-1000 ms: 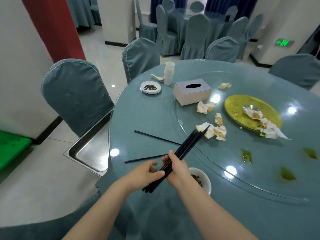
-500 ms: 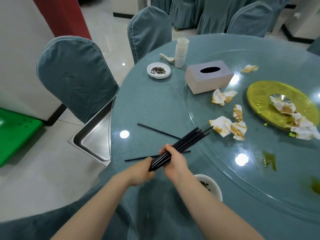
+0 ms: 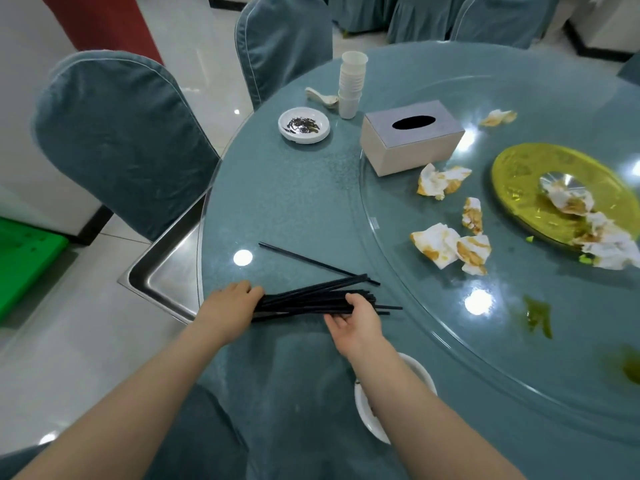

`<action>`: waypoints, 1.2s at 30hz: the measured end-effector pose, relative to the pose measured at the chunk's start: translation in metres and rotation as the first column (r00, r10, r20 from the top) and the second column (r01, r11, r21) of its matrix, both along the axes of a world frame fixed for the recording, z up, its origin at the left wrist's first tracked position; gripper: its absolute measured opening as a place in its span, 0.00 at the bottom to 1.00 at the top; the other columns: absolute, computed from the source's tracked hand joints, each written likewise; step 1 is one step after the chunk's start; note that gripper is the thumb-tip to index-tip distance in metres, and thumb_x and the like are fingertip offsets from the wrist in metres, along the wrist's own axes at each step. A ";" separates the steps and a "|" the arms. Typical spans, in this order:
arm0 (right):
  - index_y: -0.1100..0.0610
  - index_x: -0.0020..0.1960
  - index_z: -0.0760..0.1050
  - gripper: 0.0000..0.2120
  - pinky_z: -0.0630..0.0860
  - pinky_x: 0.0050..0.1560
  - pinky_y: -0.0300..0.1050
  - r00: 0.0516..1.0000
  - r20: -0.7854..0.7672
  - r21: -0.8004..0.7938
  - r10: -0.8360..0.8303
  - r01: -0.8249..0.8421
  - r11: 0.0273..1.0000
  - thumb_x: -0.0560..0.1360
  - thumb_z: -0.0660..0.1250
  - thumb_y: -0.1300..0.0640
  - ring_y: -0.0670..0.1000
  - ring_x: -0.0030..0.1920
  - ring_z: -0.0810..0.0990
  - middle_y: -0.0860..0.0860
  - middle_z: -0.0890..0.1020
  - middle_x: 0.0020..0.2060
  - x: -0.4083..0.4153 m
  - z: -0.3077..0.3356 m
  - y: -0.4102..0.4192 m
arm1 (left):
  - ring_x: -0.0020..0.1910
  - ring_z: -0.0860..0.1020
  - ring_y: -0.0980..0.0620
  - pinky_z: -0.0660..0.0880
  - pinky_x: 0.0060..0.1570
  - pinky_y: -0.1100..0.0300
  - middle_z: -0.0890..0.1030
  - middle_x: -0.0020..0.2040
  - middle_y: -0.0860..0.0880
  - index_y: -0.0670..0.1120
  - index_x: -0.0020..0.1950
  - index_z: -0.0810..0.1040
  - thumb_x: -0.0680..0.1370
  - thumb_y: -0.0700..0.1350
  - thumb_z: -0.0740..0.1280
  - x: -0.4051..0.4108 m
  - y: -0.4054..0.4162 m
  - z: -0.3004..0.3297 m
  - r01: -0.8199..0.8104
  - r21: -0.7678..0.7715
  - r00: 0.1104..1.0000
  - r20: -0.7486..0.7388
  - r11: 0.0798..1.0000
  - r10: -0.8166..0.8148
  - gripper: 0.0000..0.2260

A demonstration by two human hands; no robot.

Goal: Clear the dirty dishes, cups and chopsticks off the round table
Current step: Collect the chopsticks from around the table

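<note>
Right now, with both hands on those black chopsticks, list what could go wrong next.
1. The bundle of chopsticks is fanned out between the left hand and right hand; lifted like that, some may slip out.
2. One loose chopstick lies apart from the bundle and could be left behind.
3. The white bowl sits under the right forearm at the table edge; a backward pull might knock it.

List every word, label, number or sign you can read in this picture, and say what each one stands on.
None can be read.
The tissue box shows plain sides.
The stack of paper cups shows no print.
A small mark on the rim of the glass turntable is too small and blurred to read.
</note>
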State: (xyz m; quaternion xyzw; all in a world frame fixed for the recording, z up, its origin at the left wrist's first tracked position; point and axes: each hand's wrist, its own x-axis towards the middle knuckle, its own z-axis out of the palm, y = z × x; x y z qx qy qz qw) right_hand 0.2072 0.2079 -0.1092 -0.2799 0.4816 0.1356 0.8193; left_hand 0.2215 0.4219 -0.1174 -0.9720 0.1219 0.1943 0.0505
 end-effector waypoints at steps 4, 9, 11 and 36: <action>0.63 0.54 0.72 0.07 0.73 0.57 0.49 0.998 -0.008 -0.049 0.057 -0.057 0.997 0.78 0.59 0.65 0.59 0.53 0.78 0.61 0.79 0.52 0.004 0.002 -0.011 | 0.60 0.71 0.46 0.70 0.54 0.53 0.69 0.62 0.47 0.50 0.67 0.66 0.77 0.49 0.64 0.002 -0.005 -0.006 -0.001 0.009 0.997 -0.074 1.000 0.001 0.19; 0.67 0.61 0.71 0.13 0.75 0.61 0.52 0.992 0.002 -0.078 0.126 -0.125 0.989 0.78 0.58 0.65 0.59 0.48 0.80 0.63 0.80 0.46 0.004 0.006 -0.019 | 0.65 0.69 0.47 0.71 0.60 0.52 0.66 0.68 0.49 0.54 0.73 0.61 0.76 0.48 0.65 0.003 -0.005 -0.004 -0.016 -0.048 0.993 -0.116 0.999 0.011 0.26; 0.68 0.70 0.64 0.21 0.71 0.63 0.52 0.984 -0.023 -0.091 0.174 -0.176 0.980 0.79 0.59 0.63 0.62 0.61 0.76 0.67 0.74 0.61 0.002 0.010 -0.021 | 0.66 0.68 0.47 0.71 0.60 0.52 0.65 0.69 0.49 0.54 0.73 0.61 0.76 0.47 0.65 0.004 -0.005 -0.004 -0.024 -0.058 0.992 -0.129 0.998 0.017 0.27; 0.61 0.59 0.74 0.13 0.72 0.57 0.48 0.797 0.211 -0.063 0.566 -0.567 0.821 0.80 0.55 0.59 0.59 0.61 0.76 0.59 0.78 0.60 -0.021 0.055 0.070 | 0.63 0.75 0.57 0.70 0.63 0.59 0.77 0.62 0.55 0.57 0.65 0.68 0.78 0.40 0.65 -0.116 0.058 0.104 -0.417 -0.856 0.809 -0.196 0.306 0.555 0.19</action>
